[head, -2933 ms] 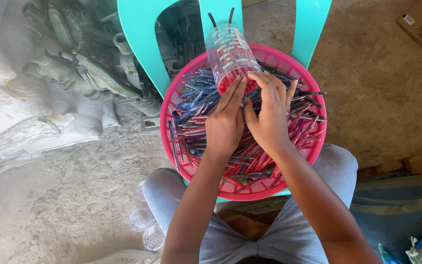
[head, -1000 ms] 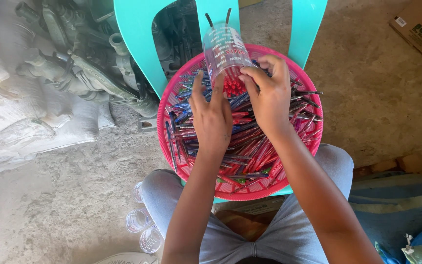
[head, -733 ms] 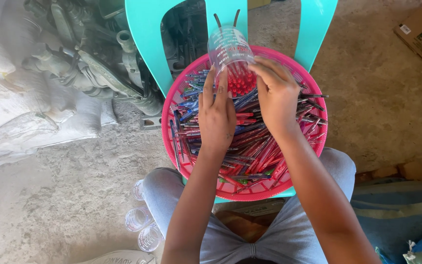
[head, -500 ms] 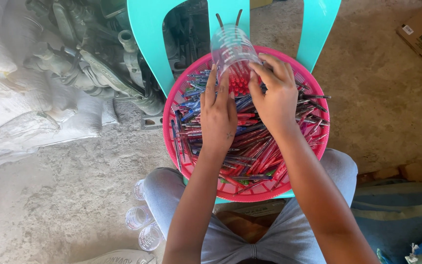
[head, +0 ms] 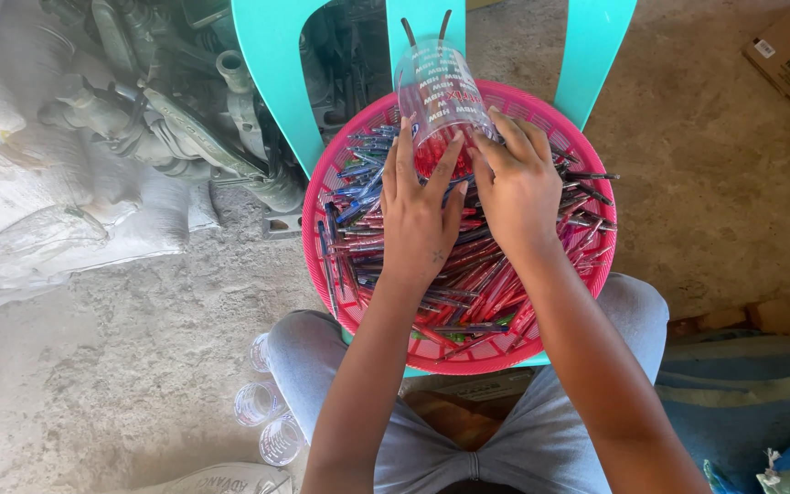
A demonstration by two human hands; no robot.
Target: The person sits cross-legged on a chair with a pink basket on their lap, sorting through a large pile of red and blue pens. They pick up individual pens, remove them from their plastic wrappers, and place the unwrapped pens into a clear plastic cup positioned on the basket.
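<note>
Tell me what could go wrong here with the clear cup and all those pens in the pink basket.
The clear plastic cup lies tilted on the loose pens, steadied only by the left hand and right hand; it could roll and spill its contents. The pink basket sits on a turquoise chair and reaches past its front edge, so leaning on it might tip it. Pens poking over the rim at right may drop onto the dusty floor.

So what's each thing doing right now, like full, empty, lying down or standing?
Basket: on the chair, full of pens.
Pens: loose, heaped.
Cup: tipped in the basket, red pens inside.
Left hand: flat on the pens, fingers at the cup.
Right hand: on the pens, touching the cup.
Floor cups: upright; seem empty.
</note>
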